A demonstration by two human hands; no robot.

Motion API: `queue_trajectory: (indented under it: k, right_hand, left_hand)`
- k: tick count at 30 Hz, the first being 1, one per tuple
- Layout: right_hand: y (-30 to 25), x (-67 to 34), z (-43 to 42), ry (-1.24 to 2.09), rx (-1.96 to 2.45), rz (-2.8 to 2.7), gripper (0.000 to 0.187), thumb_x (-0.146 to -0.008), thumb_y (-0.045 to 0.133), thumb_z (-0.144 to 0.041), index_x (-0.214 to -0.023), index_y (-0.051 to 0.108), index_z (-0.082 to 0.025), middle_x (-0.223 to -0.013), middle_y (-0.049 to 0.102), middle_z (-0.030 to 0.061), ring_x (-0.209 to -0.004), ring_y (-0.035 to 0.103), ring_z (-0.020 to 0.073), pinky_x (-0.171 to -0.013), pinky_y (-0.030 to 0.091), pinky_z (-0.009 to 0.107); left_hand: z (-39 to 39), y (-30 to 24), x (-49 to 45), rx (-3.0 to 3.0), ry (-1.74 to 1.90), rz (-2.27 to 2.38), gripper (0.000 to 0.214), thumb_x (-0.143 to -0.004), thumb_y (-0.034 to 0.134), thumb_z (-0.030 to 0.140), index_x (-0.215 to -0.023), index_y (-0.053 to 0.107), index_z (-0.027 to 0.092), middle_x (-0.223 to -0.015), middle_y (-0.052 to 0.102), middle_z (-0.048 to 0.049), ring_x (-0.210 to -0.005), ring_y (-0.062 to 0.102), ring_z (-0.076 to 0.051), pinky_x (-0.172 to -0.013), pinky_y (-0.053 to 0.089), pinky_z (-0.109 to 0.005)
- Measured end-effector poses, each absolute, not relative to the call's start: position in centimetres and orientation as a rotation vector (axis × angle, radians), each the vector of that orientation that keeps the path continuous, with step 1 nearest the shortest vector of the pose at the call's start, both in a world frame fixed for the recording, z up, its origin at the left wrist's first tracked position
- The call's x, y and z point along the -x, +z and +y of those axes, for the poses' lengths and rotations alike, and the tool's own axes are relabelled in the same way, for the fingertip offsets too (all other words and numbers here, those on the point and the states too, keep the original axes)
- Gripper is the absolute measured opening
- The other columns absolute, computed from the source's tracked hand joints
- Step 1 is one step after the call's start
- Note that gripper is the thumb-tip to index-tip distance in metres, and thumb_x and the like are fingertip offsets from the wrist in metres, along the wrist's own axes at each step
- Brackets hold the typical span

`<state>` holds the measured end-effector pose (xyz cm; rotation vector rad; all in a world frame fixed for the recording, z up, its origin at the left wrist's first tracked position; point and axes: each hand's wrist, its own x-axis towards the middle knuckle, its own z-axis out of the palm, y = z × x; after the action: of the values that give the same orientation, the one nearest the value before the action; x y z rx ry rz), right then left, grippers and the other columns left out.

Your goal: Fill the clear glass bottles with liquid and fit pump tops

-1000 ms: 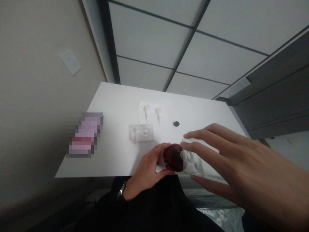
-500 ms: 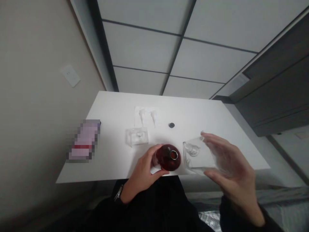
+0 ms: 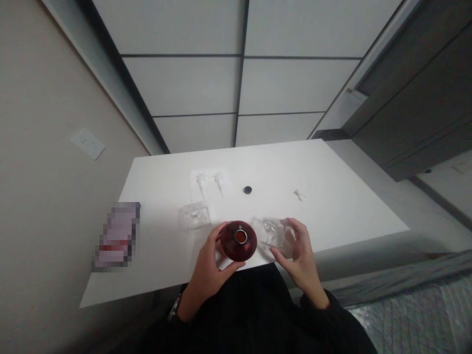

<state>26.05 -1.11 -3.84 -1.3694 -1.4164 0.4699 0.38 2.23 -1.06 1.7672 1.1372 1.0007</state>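
My left hand (image 3: 210, 258) is wrapped round a dark red, round-shouldered bottle (image 3: 230, 248), whose open neck points up at me. Close by on the right, a clear, square-sided bottle (image 3: 271, 238) with a round neck sits between the thumb and fingers of my right hand (image 3: 295, 250), which is closed on it. Beyond the two bottles lies a small dark round cap (image 3: 248, 190). Another clear, square-sided container (image 3: 195, 216) stands to the left of the red bottle. Behind that container are two white pump-like nozzles (image 3: 201, 182) on a thin pale sheet.
Everything stands on a white table (image 3: 165, 172). A blurred-out pinkish item (image 3: 117, 236) lies near its left edge. Towards the right is a small crumpled white piece (image 3: 299, 193). A wall socket (image 3: 88, 142) is on the left, with panelled doors (image 3: 199, 83) behind the table.
My right hand, spread wide and blurred before, has drawn in round the clear bottle. The small white piece now shows on the table. The view has turned; my left hand keeps the red bottle.
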Motion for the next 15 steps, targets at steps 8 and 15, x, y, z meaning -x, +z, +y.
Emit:
queue_trajectory:
  k: [8, 15]
  right_hand:
    - [-1.3, -26.4, -1.7, 0.36, 1.333, -1.468, 0.076, -0.087, 0.082, -0.023, -0.153, 0.046, -0.025, -0.142, 0.061, 0.0174, -0.127, 0.069, 0.0318, -0.097, 0.065, 0.048]
    - [7.2, -27.0, 1.0, 0.162, 1.058, -1.787, 0.082, -0.081, 0.087, -0.012, -0.152, 0.051, -0.032, -0.137, 0.066, 0.0135, -0.126, 0.071, 0.0328, -0.1, 0.065, 0.058]
  left_hand:
    - [2.3, -0.9, -0.5, -1.746, 0.935, 1.138, 0.084, -0.083, 0.087, 0.033, -0.153, 0.042, 0.024, -0.154, 0.058, -0.0168, -0.143, 0.058, -0.039, -0.119, 0.049, -0.06]
    - [2.3, -0.8, -0.6, -1.688, 0.906, 1.105, 0.085, -0.085, 0.087, 0.04, -0.156, 0.042, 0.024, -0.16, 0.055, -0.0169, -0.148, 0.053, -0.038, -0.124, 0.042, -0.061]
